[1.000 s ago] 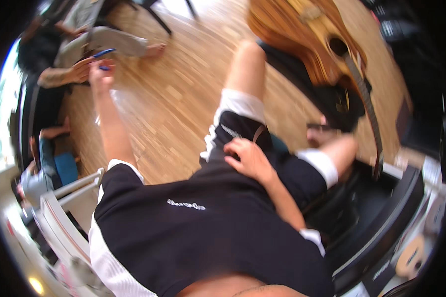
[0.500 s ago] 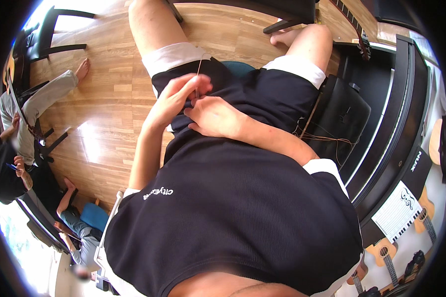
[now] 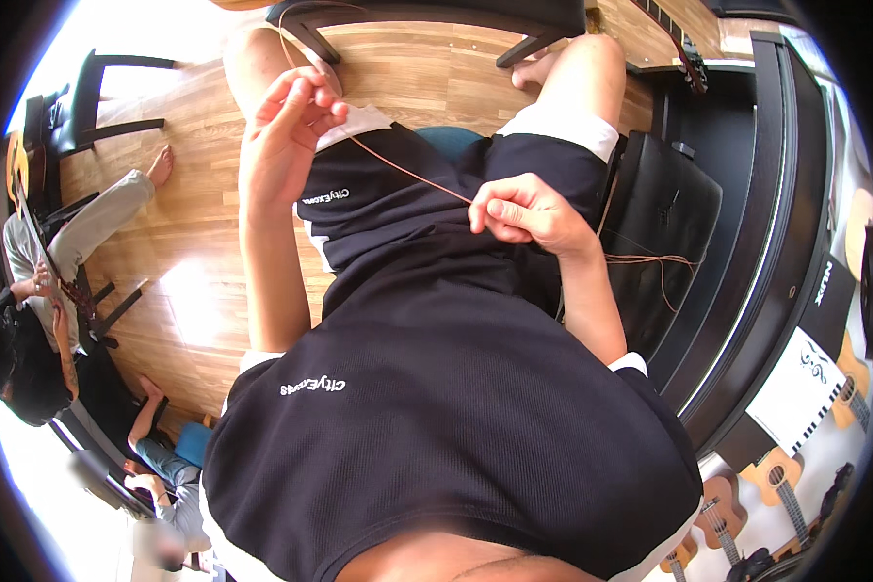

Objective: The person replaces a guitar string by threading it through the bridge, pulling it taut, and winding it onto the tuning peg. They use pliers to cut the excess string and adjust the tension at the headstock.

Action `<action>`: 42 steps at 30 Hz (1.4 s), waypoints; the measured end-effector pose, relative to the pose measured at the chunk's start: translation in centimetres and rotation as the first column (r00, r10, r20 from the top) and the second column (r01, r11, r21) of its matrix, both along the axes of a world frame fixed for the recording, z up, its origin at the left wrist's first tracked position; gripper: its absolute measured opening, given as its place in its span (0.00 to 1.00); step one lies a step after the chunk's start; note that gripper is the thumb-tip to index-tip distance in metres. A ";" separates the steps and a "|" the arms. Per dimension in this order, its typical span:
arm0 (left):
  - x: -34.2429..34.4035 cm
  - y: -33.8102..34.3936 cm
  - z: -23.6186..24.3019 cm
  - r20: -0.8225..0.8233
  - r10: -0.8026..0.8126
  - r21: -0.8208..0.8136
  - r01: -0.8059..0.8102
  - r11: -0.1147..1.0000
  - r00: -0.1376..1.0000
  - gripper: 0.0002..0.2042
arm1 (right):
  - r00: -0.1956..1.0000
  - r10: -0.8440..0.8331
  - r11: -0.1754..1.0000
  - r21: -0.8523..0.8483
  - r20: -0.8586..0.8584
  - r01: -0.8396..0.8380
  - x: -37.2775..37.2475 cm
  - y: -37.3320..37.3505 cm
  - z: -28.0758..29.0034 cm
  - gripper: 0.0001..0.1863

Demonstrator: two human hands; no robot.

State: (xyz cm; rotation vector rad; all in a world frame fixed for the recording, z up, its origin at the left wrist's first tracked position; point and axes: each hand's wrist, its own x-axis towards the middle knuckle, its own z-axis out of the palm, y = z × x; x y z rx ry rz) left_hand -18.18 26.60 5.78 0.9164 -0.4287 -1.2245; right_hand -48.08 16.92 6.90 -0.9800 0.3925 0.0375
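A thin copper-coloured string runs between my hands above my lap, with a loop rising past my left fingers toward the black seat at the top. My left hand is raised over my left thigh, fingertips pinched on the string. My right hand is lower, near my right thigh, fingers curled on the same string. More loose strings hang over a black padded seat to my right.
A black keyboard instrument is at the right, small guitars beyond. A black bench is ahead, a guitar headstock nearby. At the left, a co-worker holds a guitar near a chair; another person sits below.
My hands, together over my lap half a second ago, have moved apart, the left forward and up, the right rightward, with the string stretching between them. The view has shifted since a second ago.
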 end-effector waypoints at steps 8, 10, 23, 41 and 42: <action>6.4 2.1 -3.5 -0.125 0.265 0.044 -0.262 0.964 0.956 0.09 | 0.920 -0.353 0.895 -0.350 -0.174 0.277 -7.9 -3.8 0.3 0.08; 9.3 2.5 -5.3 -0.179 0.274 0.022 -0.275 0.961 0.945 0.08 | 0.842 -0.524 0.819 -0.347 -0.129 0.457 -11.6 -5.0 -0.8 0.10; 15.1 -0.9 -7.1 0.121 0.472 0.138 -0.486 0.863 0.873 0.07 | 0.596 -0.784 0.610 -0.383 -0.170 0.694 -24.3 -7.4 -3.1 0.12; -8.7 -7.5 -5.9 0.294 -0.521 0.181 0.489 0.854 0.801 0.14 | 0.707 -0.707 0.687 -0.255 -0.018 0.681 -19.3 -7.6 0.9 0.10; -11.2 -7.7 -4.9 0.295 -0.637 0.166 0.619 0.768 0.712 0.14 | 0.690 -0.712 0.679 -0.121 0.127 0.724 -18.3 -7.6 0.4 0.10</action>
